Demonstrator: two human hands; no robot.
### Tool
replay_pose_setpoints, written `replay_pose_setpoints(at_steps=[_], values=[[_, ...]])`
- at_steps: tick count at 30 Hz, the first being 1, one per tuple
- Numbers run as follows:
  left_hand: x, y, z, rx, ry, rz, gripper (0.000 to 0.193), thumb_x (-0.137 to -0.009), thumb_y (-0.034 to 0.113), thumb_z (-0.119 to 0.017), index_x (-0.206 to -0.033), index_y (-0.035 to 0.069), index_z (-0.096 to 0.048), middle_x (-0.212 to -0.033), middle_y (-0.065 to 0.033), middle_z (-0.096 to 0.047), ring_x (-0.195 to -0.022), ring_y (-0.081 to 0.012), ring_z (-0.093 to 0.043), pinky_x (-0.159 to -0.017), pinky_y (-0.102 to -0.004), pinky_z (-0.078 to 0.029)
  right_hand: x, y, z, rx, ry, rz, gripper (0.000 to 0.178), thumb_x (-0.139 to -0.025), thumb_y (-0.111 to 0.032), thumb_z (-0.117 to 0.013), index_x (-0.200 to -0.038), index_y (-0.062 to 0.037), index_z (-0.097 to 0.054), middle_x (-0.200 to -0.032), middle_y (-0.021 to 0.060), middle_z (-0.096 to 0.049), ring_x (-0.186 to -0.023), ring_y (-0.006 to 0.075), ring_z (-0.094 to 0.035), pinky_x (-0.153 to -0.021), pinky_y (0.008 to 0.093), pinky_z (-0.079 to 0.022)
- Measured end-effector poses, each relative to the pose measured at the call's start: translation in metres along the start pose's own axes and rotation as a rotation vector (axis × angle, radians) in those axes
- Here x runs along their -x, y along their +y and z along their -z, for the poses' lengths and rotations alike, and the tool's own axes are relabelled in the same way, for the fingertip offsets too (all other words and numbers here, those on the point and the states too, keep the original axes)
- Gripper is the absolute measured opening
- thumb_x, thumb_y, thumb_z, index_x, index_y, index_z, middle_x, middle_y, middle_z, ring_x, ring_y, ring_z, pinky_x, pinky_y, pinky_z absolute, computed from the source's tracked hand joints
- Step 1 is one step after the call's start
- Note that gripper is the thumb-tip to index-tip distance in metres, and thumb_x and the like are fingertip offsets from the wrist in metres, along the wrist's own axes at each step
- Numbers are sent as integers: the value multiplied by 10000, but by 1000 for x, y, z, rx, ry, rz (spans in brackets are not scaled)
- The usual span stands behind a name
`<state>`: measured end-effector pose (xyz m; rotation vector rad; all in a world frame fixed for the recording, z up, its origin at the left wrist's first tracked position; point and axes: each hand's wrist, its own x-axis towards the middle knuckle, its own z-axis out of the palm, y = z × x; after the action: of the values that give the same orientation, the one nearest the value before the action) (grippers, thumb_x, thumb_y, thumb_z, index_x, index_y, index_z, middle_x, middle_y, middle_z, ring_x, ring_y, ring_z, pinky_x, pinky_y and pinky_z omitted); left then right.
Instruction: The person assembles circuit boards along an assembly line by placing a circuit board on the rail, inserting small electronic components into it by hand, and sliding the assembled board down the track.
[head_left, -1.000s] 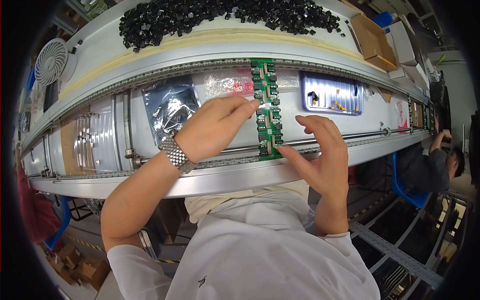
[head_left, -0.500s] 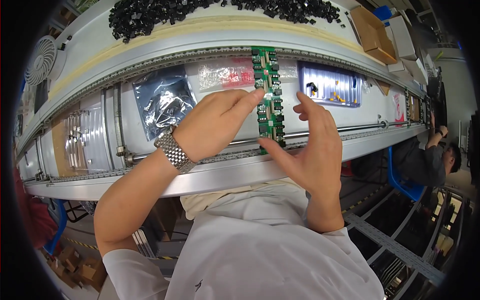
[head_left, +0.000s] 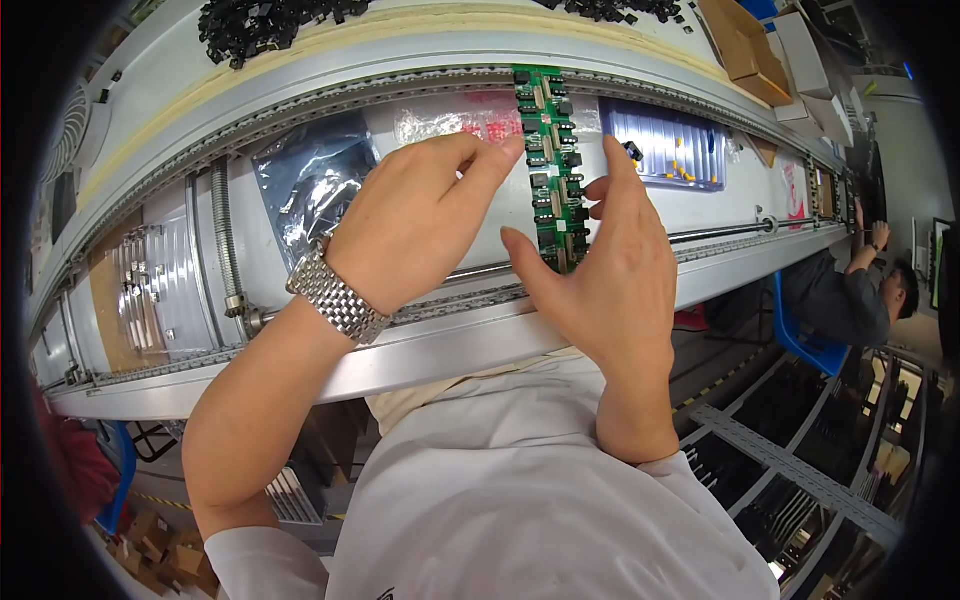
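Observation:
A long green circuit board (head_left: 548, 130) with many small black parts lies across the conveyor (head_left: 430, 345) in front of me. My left hand (head_left: 420, 220), with a metal watch (head_left: 335, 295) on the wrist, rests its fingertips against the board's left edge near the top. My right hand (head_left: 610, 270) spans the board's lower half, thumb at the left edge and fingers along the right edge. A tiny black piece (head_left: 632, 150) shows beside my right index fingertip; I cannot tell whether it is held.
A silver foil bag (head_left: 310, 185) and a clear bag with pink contents (head_left: 450, 122) lie left of the board, a bluish tray (head_left: 680, 150) to its right. Black parts (head_left: 270, 15) are heaped on the far shelf beside cardboard boxes (head_left: 745, 50). Another person (head_left: 850, 295) works at the right.
Both hands have closed in on the board: the right hand moved up and left against its lower part, and the left fingertips slid up along its left edge.

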<state>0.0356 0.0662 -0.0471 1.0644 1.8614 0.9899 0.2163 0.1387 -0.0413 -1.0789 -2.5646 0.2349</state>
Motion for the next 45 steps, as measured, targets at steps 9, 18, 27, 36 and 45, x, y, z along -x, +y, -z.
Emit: replay_pose_setpoints(at_steps=[9, 18, 27, 36, 45], values=[[1, 5, 4, -105, -100, -8, 457, -995, 362, -533, -980, -61, -707, -856, -107, -721, -709, -211, -559, -675, -323, -457, 18, -4, 22, 37, 72, 31, 965, -683, -326, -912, -1454, 40, -461, -1001, 127, -660, -878, 253, -632, -771, 340, -525], [-3, -9, 1, -80, -85, -47, 389, -975, 300, -568, -1000, -48, -739, -847, -78, -725, -685, -165, -567, -648, -280, -465, 8, 44, 36, -614, -160, -259, 570, -800, -142, -840, -1301, 35, -636, -1003, 89, -688, -822, 182, -613, -739, 270, -497], [-4, -3, 5, 159, -351, 121, 194, -944, 107, -667, -1051, -31, -753, -919, -64, -743, -711, -68, -577, -652, -196, -484, -28, 95, 60, -710, -815, -181, 164, -877, -8, -719, -1033, 3, -767, -1001, 70, -698, -828, 164, -598, -736, 247, -467], [-4, -11, -9, 354, -436, 229, 158, -937, 73, -682, -1032, -34, -748, -864, -43, -723, -698, -57, -574, -620, -182, -470, -34, 106, 44, -683, -867, 120, 163, -915, -22, -693, -1062, 10, -756, -977, 69, -703, -799, 147, -588, -716, 242, -455], [-4, -8, -8, 386, -393, 281, 158, -948, 43, -687, -1080, -29, -736, -943, -64, -740, -814, -73, -636, -745, -183, -518, -56, 109, 28, -860, -1025, -201, 145, -945, -36, -685, -1066, 2, -754, -930, 50, -718, -756, 107, -582, -696, 223, -456]])
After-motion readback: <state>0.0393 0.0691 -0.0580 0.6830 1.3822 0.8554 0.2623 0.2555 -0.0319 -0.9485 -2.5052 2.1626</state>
